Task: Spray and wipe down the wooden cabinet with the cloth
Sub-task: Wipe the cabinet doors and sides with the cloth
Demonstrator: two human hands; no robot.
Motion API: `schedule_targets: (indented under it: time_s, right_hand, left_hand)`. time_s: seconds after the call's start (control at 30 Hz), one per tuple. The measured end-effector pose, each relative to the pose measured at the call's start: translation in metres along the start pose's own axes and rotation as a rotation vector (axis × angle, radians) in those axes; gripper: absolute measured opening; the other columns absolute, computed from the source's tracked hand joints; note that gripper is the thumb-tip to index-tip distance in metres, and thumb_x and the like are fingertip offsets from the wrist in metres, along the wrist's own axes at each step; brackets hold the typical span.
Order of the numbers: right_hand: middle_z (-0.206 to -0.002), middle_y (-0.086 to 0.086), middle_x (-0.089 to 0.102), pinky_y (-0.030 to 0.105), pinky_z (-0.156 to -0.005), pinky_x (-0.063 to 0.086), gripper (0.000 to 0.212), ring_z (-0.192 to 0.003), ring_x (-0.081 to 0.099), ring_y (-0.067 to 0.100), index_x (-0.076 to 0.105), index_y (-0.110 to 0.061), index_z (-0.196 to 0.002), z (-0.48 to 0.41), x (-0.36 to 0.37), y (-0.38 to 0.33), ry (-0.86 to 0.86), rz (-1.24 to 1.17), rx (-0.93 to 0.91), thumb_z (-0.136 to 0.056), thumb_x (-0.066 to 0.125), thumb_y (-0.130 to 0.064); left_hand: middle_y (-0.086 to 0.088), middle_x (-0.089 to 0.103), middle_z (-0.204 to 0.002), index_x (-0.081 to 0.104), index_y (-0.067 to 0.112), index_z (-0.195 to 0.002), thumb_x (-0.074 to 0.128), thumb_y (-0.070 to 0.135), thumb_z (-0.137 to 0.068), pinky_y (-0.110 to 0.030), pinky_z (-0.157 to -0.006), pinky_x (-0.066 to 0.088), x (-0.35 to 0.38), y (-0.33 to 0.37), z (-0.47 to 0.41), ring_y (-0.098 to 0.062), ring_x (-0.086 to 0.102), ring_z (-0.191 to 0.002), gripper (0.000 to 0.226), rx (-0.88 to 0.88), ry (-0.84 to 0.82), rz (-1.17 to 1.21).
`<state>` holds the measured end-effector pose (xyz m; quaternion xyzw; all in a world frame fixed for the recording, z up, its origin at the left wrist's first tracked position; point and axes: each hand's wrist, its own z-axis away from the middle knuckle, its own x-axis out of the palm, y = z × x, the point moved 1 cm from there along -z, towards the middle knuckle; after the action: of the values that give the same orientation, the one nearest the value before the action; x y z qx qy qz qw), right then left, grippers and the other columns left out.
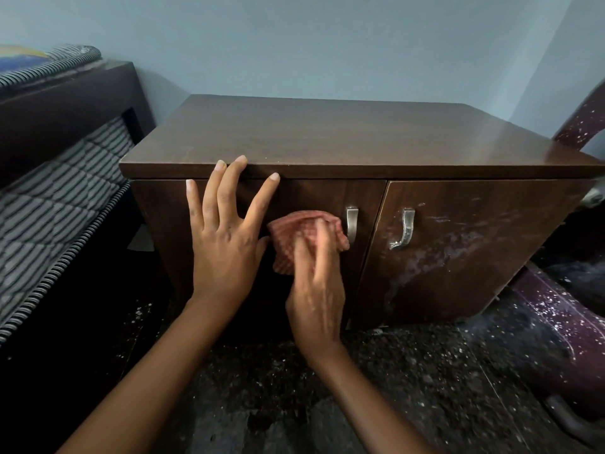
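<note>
The low dark wooden cabinet (327,139) stands against the blue wall, with two front doors and metal handles. My left hand (226,231) lies flat with spread fingers on the left door, its fingertips at the front edge of the top. My right hand (316,283) presses a bunched reddish checked cloth (294,237) against the left door, just left of its handle (352,224). That hand is blurred. The right door (465,244) bears whitish smears. No spray bottle is in view.
A bed with a striped mattress (59,198) and dark frame (65,103) stands close on the left. A speckled maroon plastic chair (563,309) stands at the right. The floor (327,388) below is dark and speckled.
</note>
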<state>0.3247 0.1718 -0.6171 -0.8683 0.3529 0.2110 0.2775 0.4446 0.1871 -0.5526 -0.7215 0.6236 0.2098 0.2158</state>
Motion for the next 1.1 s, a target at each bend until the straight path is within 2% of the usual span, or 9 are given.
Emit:
schedule_targets:
  time_s: [0.1, 0.23, 0.37, 0.43, 0.53, 0.67, 0.73, 0.93, 1.1]
  right_hand:
    - [-0.152, 0.021, 0.017, 0.046, -0.095, 0.046, 0.036, -0.132, 0.036, 0.038, 0.040, -0.005, -0.127, -0.001, 0.002, -0.013, 0.006, -0.084, 0.182, -0.091, 0.034, -0.006]
    - [-0.150, 0.027, 0.014, 0.049, -0.104, 0.037, 0.034, -0.132, 0.028, 0.043, 0.038, -0.008, -0.119, -0.011, 0.005, -0.024, 0.035, -0.148, 0.216, -0.087, 0.028, -0.011]
    - [-0.149, 0.027, 0.013, 0.060, -0.101, 0.033, 0.030, -0.131, 0.025, 0.044, 0.038, -0.009, -0.113, -0.019, 0.008, -0.031, 0.078, -0.167, 0.277, -0.082, 0.035, -0.005]
    - [-0.151, 0.024, 0.012, 0.070, -0.102, 0.024, 0.030, -0.128, 0.033, 0.038, 0.038, -0.012, -0.109, -0.020, 0.009, -0.037, 0.079, -0.171, 0.356, -0.080, 0.041, -0.005]
    - [-0.156, 0.012, 0.002, 0.071, -0.104, 0.014, 0.038, -0.127, 0.042, 0.037, 0.030, -0.020, -0.103, -0.019, 0.007, -0.042, 0.031, -0.229, 0.502, -0.080, 0.054, -0.001]
    - [-0.154, 0.002, -0.015, 0.067, -0.106, 0.015, 0.044, -0.142, 0.002, 0.025, 0.024, -0.023, -0.103, -0.028, 0.007, -0.051, -0.004, -0.333, 0.659, -0.080, 0.056, -0.002]
    - [-0.154, 0.007, -0.009, 0.065, -0.106, 0.023, 0.040, -0.140, -0.003, 0.022, 0.032, -0.016, -0.108, -0.033, 0.008, -0.054, 0.039, -0.391, 0.705, -0.079, 0.056, -0.002]
    - [-0.153, 0.009, 0.007, 0.050, -0.093, 0.043, 0.023, -0.125, 0.040, 0.044, 0.036, -0.020, -0.103, -0.027, 0.017, -0.045, 0.179, -0.267, 0.491, -0.080, 0.032, -0.017]
    - [-0.149, 0.016, 0.022, 0.047, -0.083, 0.049, 0.010, -0.124, 0.044, 0.039, 0.045, -0.016, -0.101, -0.014, 0.020, -0.019, 0.175, -0.049, 0.260, -0.091, 0.044, -0.014]
  left_hand:
    - [-0.012, 0.016, -0.151, 0.031, 0.028, -0.145, 0.084, 0.021, -0.061, -0.054, -0.115, 0.005, -0.002, -0.001, 0.000, -0.031, 0.014, -0.142, 0.099, 0.004, -0.027, -0.002]
    - [-0.012, 0.016, -0.150, 0.031, 0.028, -0.145, 0.083, 0.022, -0.061, -0.055, -0.115, 0.008, -0.002, 0.000, 0.000, -0.032, 0.016, -0.141, 0.099, 0.009, -0.024, 0.001]
    - [-0.012, 0.016, -0.150, 0.031, 0.028, -0.145, 0.083, 0.022, -0.061, -0.056, -0.114, 0.007, -0.003, -0.001, 0.000, -0.032, 0.016, -0.141, 0.099, 0.013, -0.026, -0.006]
    - [-0.012, 0.016, -0.150, 0.031, 0.028, -0.145, 0.083, 0.023, -0.061, -0.055, -0.114, 0.006, -0.003, -0.002, -0.001, -0.031, 0.016, -0.141, 0.099, 0.022, -0.030, -0.021]
    - [-0.011, 0.016, -0.149, 0.030, 0.029, -0.145, 0.084, 0.023, -0.060, -0.055, -0.114, 0.005, -0.004, -0.003, -0.001, -0.031, 0.016, -0.141, 0.101, 0.027, -0.035, -0.034]
    - [-0.012, 0.016, -0.149, 0.030, 0.028, -0.145, 0.084, 0.021, -0.059, -0.055, -0.114, 0.005, -0.006, -0.003, -0.001, -0.031, 0.017, -0.140, 0.102, 0.031, -0.029, -0.044]
    - [-0.012, 0.017, -0.149, 0.030, 0.029, -0.145, 0.084, 0.023, -0.059, -0.055, -0.114, 0.005, -0.005, -0.004, -0.001, -0.031, 0.018, -0.139, 0.101, 0.039, -0.024, -0.051]
    - [-0.011, 0.019, -0.149, 0.032, 0.029, -0.144, 0.086, 0.022, -0.057, -0.055, -0.114, 0.005, -0.004, -0.005, -0.001, -0.031, 0.019, -0.140, 0.102, 0.037, -0.018, -0.029]
    - [-0.011, 0.017, -0.149, 0.030, 0.029, -0.144, 0.086, 0.021, -0.058, -0.055, -0.114, 0.004, -0.005, -0.005, -0.002, -0.031, 0.017, -0.140, 0.103, 0.038, -0.032, -0.023]
